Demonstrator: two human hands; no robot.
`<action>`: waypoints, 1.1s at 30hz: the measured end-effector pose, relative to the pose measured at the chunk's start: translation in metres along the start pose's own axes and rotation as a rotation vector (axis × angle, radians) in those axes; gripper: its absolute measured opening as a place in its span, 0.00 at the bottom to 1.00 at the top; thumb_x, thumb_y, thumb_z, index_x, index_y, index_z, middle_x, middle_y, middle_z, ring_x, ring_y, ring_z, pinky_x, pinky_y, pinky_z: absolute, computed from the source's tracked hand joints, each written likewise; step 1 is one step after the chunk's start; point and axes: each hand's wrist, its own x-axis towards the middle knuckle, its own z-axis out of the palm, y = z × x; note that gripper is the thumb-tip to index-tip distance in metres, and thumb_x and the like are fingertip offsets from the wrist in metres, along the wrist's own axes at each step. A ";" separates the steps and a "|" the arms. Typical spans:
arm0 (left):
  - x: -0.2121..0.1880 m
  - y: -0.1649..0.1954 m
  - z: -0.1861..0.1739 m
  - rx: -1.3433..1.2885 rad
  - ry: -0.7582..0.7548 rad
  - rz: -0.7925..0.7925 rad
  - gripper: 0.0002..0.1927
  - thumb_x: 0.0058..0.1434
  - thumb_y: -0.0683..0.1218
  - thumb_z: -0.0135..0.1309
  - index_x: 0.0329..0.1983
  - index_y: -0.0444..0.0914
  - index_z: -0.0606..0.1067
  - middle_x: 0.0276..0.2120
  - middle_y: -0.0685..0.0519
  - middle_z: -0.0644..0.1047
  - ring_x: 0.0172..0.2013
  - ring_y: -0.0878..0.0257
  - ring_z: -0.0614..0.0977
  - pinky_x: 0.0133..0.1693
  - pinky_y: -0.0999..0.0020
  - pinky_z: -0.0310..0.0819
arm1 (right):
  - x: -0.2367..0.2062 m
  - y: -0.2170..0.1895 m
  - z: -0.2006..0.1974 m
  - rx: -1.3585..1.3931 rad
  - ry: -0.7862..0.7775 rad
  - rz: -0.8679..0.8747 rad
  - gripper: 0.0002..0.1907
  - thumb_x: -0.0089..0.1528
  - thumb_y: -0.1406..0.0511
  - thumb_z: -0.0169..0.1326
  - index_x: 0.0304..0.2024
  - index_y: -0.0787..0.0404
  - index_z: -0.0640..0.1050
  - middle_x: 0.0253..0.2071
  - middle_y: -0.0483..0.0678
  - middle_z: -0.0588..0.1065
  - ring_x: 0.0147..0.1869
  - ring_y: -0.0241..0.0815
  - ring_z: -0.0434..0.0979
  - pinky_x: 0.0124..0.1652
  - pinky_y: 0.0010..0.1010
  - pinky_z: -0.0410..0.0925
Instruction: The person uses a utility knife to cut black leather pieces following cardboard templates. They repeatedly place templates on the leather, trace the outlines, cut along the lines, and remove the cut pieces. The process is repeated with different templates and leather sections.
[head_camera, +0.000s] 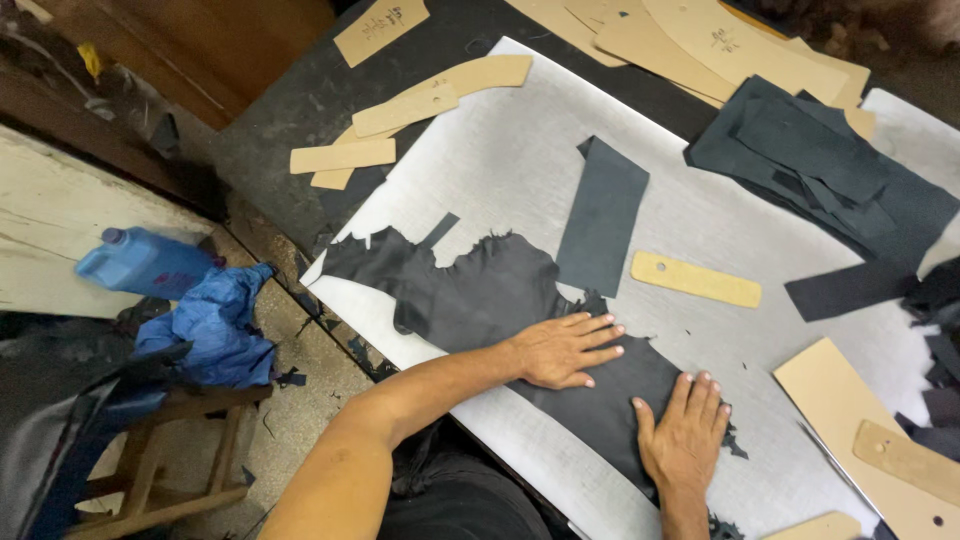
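A large ragged-edged piece of black leather lies flat on a grey cutting sheet. My left hand presses palm-down on its middle, fingers spread. My right hand lies flat on the leather's near right end, fingers apart. Neither hand holds anything. A dark rectangular leather strip lies just beyond the big piece, and a small tan cardboard pattern sits to its right.
Several tan cardboard patterns lie at the far left and top, more at the right edge. A pile of cut black leather pieces is at the upper right. A blue bottle and blue cloth rest on a wooden stool left of the table.
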 end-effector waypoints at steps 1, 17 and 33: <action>-0.001 -0.001 0.002 -0.001 0.028 0.026 0.34 0.67 0.60 0.47 0.73 0.41 0.63 0.75 0.45 0.54 0.75 0.48 0.52 0.72 0.50 0.49 | -0.001 -0.002 0.001 -0.010 -0.002 -0.002 0.45 0.62 0.43 0.45 0.70 0.69 0.64 0.74 0.65 0.59 0.80 0.62 0.53 0.73 0.58 0.45; 0.022 -0.035 -0.009 -0.294 0.420 -0.242 0.17 0.57 0.53 0.59 0.46 0.39 0.78 0.46 0.50 0.75 0.49 0.53 0.73 0.50 0.54 0.65 | -0.025 -0.157 0.033 0.011 0.000 0.102 0.46 0.60 0.44 0.47 0.67 0.73 0.62 0.72 0.68 0.56 0.78 0.67 0.49 0.70 0.61 0.44; 0.032 -0.034 -0.001 -0.181 0.490 -0.250 0.12 0.63 0.51 0.56 0.43 0.38 0.76 0.57 0.43 0.73 0.61 0.48 0.69 0.60 0.48 0.59 | 0.065 -0.036 0.020 -0.088 0.067 0.154 0.41 0.63 0.43 0.44 0.71 0.60 0.65 0.74 0.66 0.57 0.79 0.62 0.51 0.71 0.59 0.47</action>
